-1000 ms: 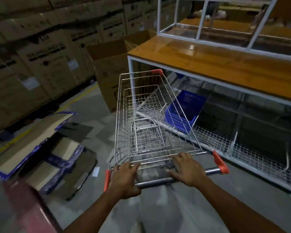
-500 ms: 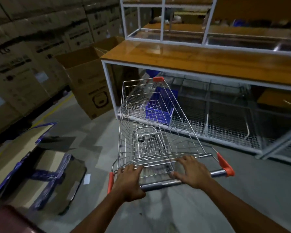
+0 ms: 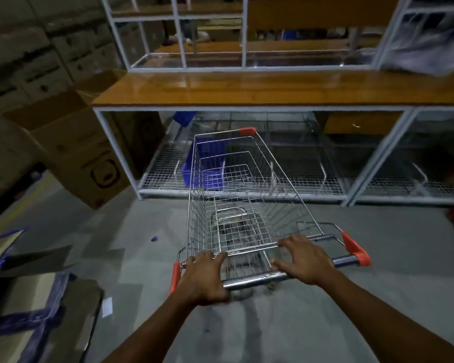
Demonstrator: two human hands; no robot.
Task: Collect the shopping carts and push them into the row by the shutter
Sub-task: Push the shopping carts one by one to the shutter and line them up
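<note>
Near the long wooden counter [image 3: 247, 87], the silver wire shopping cart [image 3: 247, 205] is pushed by a curled left hand [image 3: 205, 279] and spread-fingered right hand [image 3: 304, 260]; a turn seems needed.

A counter [image 3: 273, 87] stands close ahead of the shopping cart [image 3: 247, 205], cardboard boxes [image 3: 84, 153] crowd the left, floor [image 3: 391, 297] opens right.

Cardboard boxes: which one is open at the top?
The large cardboard box beside the left end of the wooden-topped rack; its flaps stand up, the stacked boxes at the wall are closed.
</note>
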